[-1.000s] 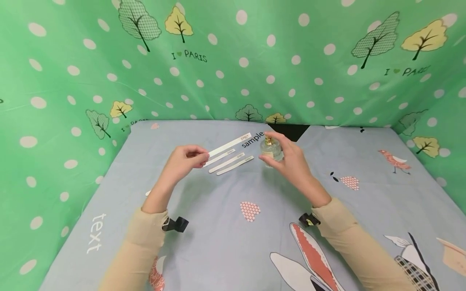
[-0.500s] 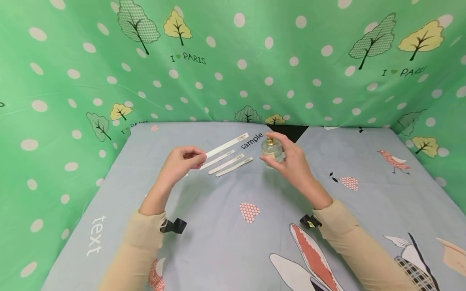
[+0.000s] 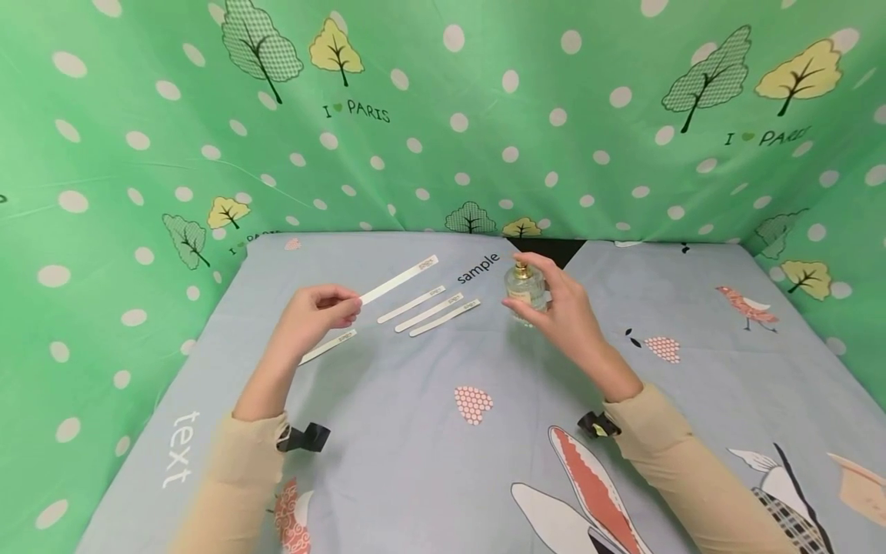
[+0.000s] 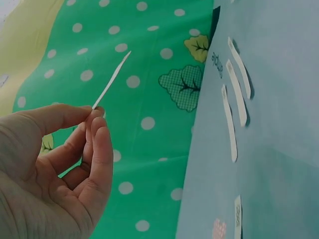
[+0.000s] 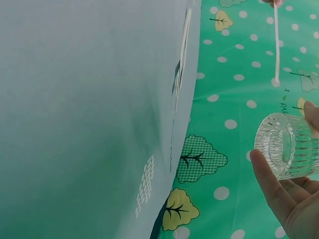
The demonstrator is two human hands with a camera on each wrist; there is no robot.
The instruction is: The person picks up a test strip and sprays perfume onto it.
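Observation:
Between thumb and fingertips my left hand (image 3: 318, 314) pinches one end of a white perfume test strip (image 3: 400, 280), which points up and to the right above the cloth. The left wrist view shows this paper strip (image 4: 111, 81) almost edge-on. My right hand (image 3: 559, 308) grips a clear glass perfume bottle (image 3: 524, 286) with a gold neck, one finger at its top and the thumb low on its side. From the right wrist, the ribbed glass base of the bottle (image 5: 279, 145) is visible. Three more strips (image 3: 429, 313) lie side by side between the hands.
Another strip (image 3: 332, 345) lies on the cloth below the left hand, partly hidden by the wrist. A grey-blue printed cloth (image 3: 429, 462) covers the table. Behind it hangs a green dotted curtain (image 3: 443, 154).
My left hand has moved left with its strip, away from the bottle, uncovering the strip beneath it. The right hand has shifted slightly to the right with the bottle.

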